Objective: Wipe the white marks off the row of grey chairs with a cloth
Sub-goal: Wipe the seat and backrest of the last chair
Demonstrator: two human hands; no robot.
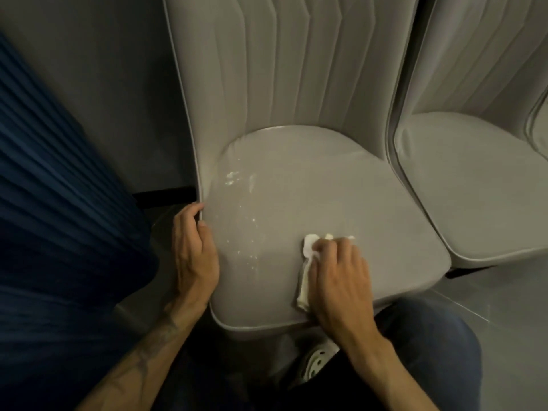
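- Dark grey wall [89, 69] behind the row; grey floor [504, 307] at 4 o'clock of the view.
- Blue pleated fabric [59, 173] fills the 9 o'clock side.
- Nearest grey chair: seat [326, 188] in mid view, ribbed backrest [296, 54] rising at 12 o'clock.
- Second chair [474, 188] just beside it at 3 o'clock. A sliver of a third chair [541, 123] shows at the far edge.
- White marks [237, 176]: streaks and flecks on the seat's 9 o'clock half, heaviest towards 10 o'clock and thinning towards the front.
- Cloth [308, 246]: white and crumpled, on the seat at about 6 o'clock, near the front edge. It lies near the lower flecks and apart from the heaviest streaks.
- Your right hand [338, 280] lies on top of the cloth. Fingers are bent over it, the grip closed on it and pressing it to the seat.
- Your left hand [194, 256] is at the seat's 8 o'clock. Fingers curl round the piped side edge with the thumb on top, the grip closed on the seat.
- Your knee [430, 336], in blue trousers, is at 5 o'clock, below the front edge.
- White item with round holes [315, 360] under the front edge; you cannot tell what it is.
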